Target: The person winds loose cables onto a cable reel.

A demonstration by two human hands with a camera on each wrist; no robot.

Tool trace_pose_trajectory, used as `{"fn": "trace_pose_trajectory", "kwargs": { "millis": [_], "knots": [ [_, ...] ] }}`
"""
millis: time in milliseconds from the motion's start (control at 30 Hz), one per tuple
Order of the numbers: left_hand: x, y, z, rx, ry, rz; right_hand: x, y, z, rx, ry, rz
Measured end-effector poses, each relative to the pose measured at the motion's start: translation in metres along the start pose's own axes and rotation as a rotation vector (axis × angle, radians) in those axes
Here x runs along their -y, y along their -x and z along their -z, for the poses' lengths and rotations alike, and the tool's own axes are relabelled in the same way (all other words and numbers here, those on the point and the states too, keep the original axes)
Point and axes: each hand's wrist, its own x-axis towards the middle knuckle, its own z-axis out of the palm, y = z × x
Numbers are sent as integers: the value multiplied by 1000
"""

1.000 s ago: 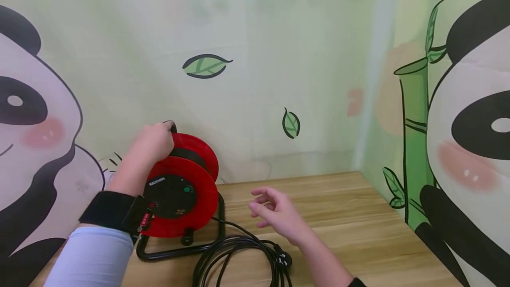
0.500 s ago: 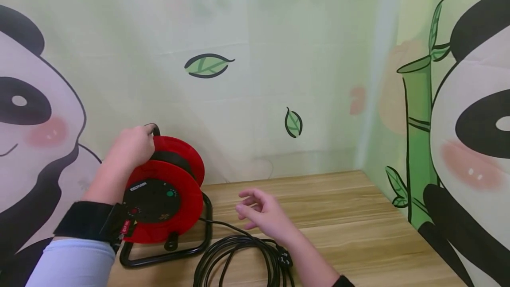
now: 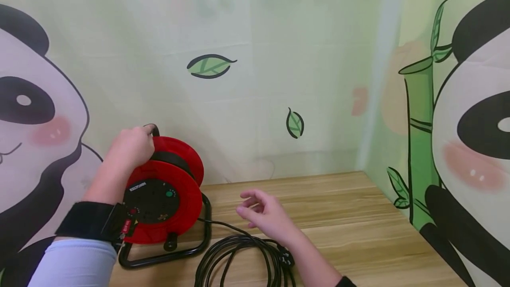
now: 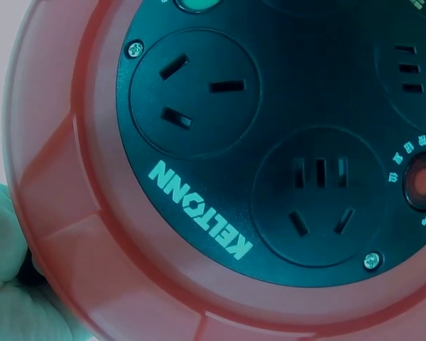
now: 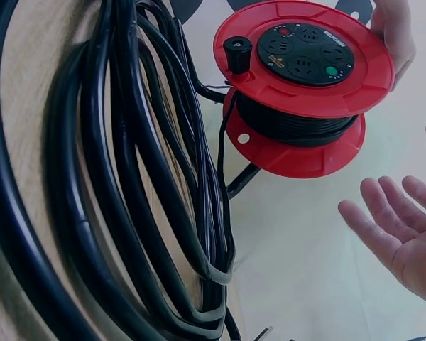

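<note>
A red cable reel [image 3: 165, 198] with a black socket face stands in a black tube frame [image 3: 205, 234] at the table's left. My left hand [image 3: 133, 145] grips the black handle [image 3: 153, 128] on top of it. In the left wrist view the socket face [image 4: 270, 142] fills the frame and a bit of the left hand [image 4: 3, 284] shows at the lower left. My right hand [image 3: 260, 211] hovers open, fingers spread, just right of the reel. Below it, loose black cable [image 3: 239, 256] lies coiled, and a black plug [image 3: 286, 258] sits by the wrist. The right wrist view shows the cable [image 5: 128, 177], the reel [image 5: 302, 78] and my open right hand [image 5: 397, 234].
The wooden table [image 3: 358, 216] stretches to the right. A panda-print cloth wall [image 3: 279, 79] runs close behind the reel and along the right side. A crank knob [image 3: 170, 246] sticks out low on the reel's face.
My left hand has shifted the reel a little to the left along the wall. The right hand drifted left with it and stays open above the cable.
</note>
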Motion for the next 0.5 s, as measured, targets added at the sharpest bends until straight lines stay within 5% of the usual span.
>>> {"fn": "trace_pose_trajectory", "kwargs": {
  "millis": [500],
  "knots": [
    [7,8,7,35,50,-19,1,1,3,27,145,25]
  ]
}}
